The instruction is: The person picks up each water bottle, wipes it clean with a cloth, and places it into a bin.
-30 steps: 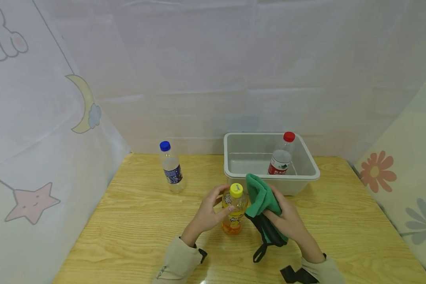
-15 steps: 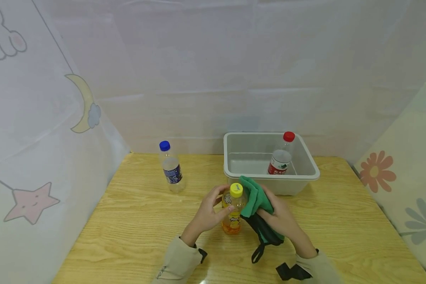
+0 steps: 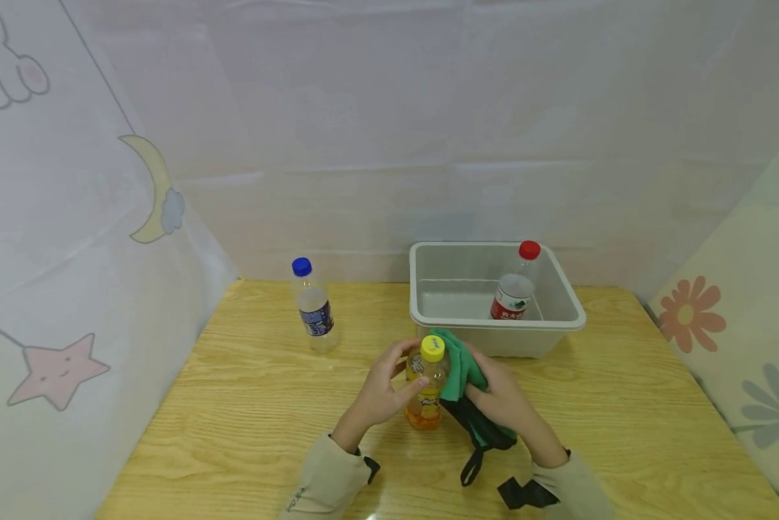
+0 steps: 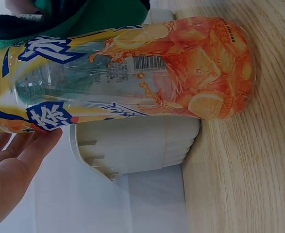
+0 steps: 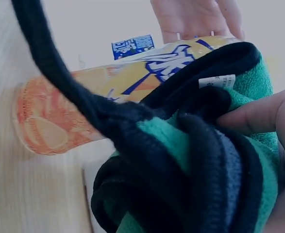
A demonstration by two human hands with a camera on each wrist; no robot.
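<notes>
From the head view, the left hand (image 3: 383, 391) holds an iced tea bottle (image 3: 430, 399) with a yellow cap (image 3: 433, 349). The bottle stands up straight on the wooden worktop (image 3: 246, 412), well in front of the back edge. The right hand (image 3: 505, 397) holds a green towel (image 3: 462, 368) with black trim right up against the bottle's right side. A black loop (image 3: 472, 468) hangs from the towel. Behind them, a pale plastic tub (image 3: 532, 341) sits at the back edge, right of the middle. A red-capped bottle (image 3: 512, 295) is inside, in the tub's right part. A blue-capped bottle (image 3: 315, 318) stands nearer the back left corner.

From the left wrist, the left hand's fingers touch the label near the bottle's top. The label shows orange ice and lemon slices. Some green towel peeks out behind the bottle, and so does the tub.

From the right wrist, the right hand's thumb presses into the bunched towel. A little white tag (image 5: 217, 81) sticks out of its folds.
</notes>
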